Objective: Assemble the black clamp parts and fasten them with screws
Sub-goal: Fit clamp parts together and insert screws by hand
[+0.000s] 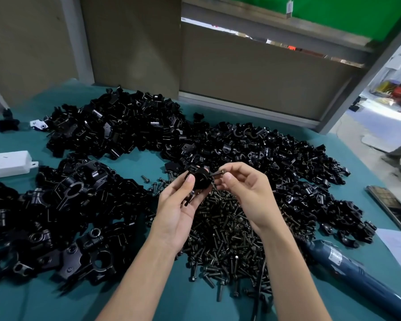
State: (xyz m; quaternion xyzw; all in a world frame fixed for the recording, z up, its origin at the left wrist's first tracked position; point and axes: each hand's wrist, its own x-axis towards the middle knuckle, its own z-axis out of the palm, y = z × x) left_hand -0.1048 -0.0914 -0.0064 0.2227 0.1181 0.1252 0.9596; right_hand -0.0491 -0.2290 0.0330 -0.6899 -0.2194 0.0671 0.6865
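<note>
My left hand (178, 205) grips a black clamp part (200, 179) above the table, thumb on its near face. My right hand (245, 188) pinches a dark screw (217, 173) by its head, the shank pointing left and touching the clamp's right side. Under both hands lies a heap of dark screws (227, 239). Piles of small black clamp halves (264, 154) spread to the right and back, and larger clamp bodies (67, 205) lie to the left.
A blue electric screwdriver (347, 269) lies at the right with its black cable among the screws. A phone (391, 207) and a paper sheet (398, 244) sit near the right edge. A white power strip (9, 162) lies at the left on the green table (148, 156).
</note>
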